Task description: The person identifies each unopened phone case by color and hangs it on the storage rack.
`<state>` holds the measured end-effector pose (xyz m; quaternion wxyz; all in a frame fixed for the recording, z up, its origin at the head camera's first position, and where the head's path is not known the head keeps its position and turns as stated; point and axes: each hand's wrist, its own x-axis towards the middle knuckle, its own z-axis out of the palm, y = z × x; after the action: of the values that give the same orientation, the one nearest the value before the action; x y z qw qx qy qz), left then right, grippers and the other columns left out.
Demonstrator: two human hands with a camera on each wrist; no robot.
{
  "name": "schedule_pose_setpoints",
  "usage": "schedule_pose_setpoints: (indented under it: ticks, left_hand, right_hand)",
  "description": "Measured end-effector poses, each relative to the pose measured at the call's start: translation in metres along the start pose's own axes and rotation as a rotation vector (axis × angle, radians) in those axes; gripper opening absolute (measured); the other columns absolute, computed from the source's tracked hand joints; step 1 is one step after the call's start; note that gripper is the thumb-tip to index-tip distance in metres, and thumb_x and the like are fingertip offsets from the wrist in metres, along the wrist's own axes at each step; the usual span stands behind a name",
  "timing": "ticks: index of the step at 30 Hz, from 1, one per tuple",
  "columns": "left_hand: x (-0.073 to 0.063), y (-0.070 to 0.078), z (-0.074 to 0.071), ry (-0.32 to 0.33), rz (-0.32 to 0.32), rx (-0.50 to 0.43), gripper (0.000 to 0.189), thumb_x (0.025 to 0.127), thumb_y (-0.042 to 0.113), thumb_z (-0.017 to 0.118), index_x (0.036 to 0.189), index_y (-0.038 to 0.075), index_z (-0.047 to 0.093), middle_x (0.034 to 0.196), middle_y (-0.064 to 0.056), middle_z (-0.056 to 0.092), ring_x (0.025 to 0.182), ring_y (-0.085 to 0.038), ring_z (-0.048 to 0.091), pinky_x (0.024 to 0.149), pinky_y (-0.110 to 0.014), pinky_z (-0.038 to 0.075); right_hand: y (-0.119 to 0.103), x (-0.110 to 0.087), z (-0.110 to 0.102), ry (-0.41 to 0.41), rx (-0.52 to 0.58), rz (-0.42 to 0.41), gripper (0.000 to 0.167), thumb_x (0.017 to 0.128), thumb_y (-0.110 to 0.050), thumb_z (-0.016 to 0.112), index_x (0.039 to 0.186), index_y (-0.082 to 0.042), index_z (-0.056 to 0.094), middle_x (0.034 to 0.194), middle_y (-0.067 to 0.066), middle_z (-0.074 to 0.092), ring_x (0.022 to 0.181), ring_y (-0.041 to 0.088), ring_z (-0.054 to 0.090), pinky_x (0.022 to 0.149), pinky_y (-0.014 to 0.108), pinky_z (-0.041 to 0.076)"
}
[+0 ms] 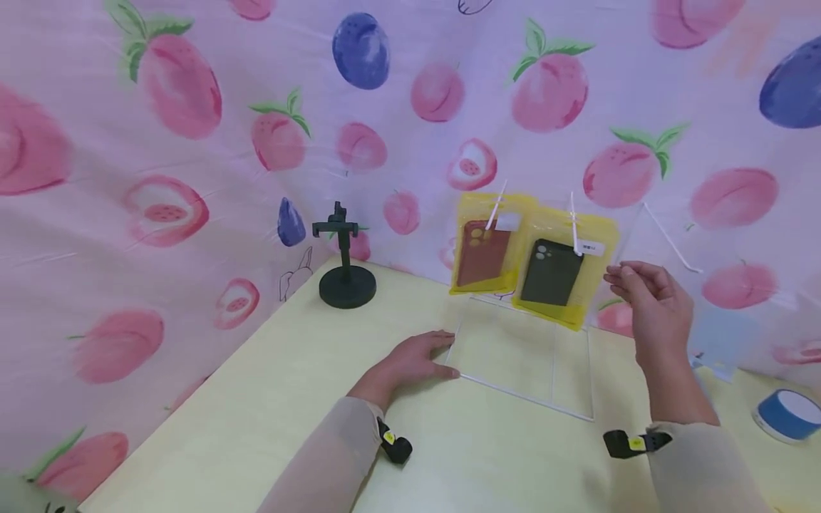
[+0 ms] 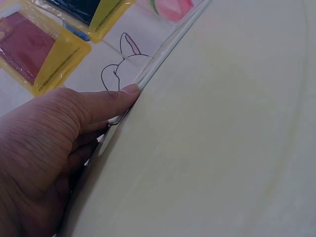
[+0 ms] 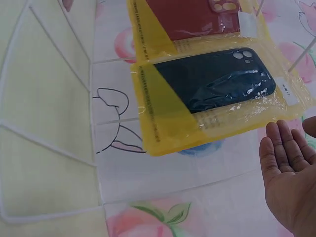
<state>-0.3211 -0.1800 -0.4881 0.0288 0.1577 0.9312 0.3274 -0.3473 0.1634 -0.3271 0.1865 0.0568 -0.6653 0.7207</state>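
A white wire display rack stands on the table, and its base corner is held by my left hand. The left wrist view shows the thumb on the wire with the other fingers partly hidden below. From the rack's hooks hang two yellow-edged clear packages: one with a dark red phone case, the other with a black phone case. Beside the black case's package is my right hand. Its fingers look nearly straight in the right wrist view, with a small gap to the package edge.
A black phone stand is at the table's back left corner. To the right lies a blue and white roll, near a pale blue object. Another white hook juts out right of the packages. Fruit-print cloth covers the wall behind.
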Motion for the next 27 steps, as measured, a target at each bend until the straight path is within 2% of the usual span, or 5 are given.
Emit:
schedule_pose_setpoints:
  ticks: [6,15,20,23,27]
  left_hand:
    - [0.001,0.001,0.003,-0.003,0.006,0.015,0.076,0.089,0.049,0.072,0.152,0.016,0.046,0.158,0.001,0.041,0.148,-0.019,0.032,0.121,-0.039,0.026]
    - [-0.009,-0.007,0.004,0.007,-0.005,-0.004,0.076,0.088,0.05,0.072,0.152,0.016,0.047,0.158,0.0,0.041,0.147,-0.021,0.033,0.12,-0.042,0.027]
    - [-0.007,-0.004,0.001,0.019,-0.007,-0.011,0.075,0.088,0.05,0.072,0.152,0.017,0.048,0.158,0.001,0.041,0.147,-0.02,0.033,0.121,-0.042,0.026]
    - [-0.006,-0.004,0.001,0.023,-0.02,-0.012,0.076,0.088,0.051,0.072,0.152,0.018,0.048,0.158,0.0,0.041,0.147,-0.021,0.033,0.121,-0.043,0.026]
    - [-0.009,-0.005,0.004,0.014,-0.034,-0.019,0.077,0.088,0.05,0.073,0.152,0.018,0.047,0.159,-0.001,0.04,0.147,-0.022,0.033,0.12,-0.044,0.026]
  right_hand:
    - [0.011,-0.02,-0.025,-0.044,0.019,0.026,0.039,0.094,-0.027,0.073,0.118,0.003,0.063,0.106,0.005,0.074,0.096,0.016,0.071,0.086,0.018,0.055]
    - [0.011,-0.062,-0.061,-0.291,0.045,-0.044,0.031,0.103,-0.017,0.058,0.12,0.009,0.062,0.108,0.007,0.075,0.101,0.017,0.071,0.09,0.021,0.054]
    - [0.005,-0.082,-0.095,-0.302,-0.014,-0.077,0.025,0.104,-0.008,0.055,0.116,0.011,0.063,0.103,0.006,0.077,0.097,0.015,0.073,0.087,0.019,0.055]
    - [0.003,-0.089,-0.12,-0.273,-0.164,-0.064,0.025,0.104,-0.01,0.056,0.118,0.008,0.065,0.102,0.003,0.077,0.094,0.011,0.072,0.084,0.014,0.054]
    - [0.011,-0.096,-0.157,-0.257,-0.549,0.036,0.038,0.106,-0.028,0.052,0.127,0.003,0.06,0.101,-0.008,0.074,0.089,0.001,0.068,0.077,0.011,0.052]
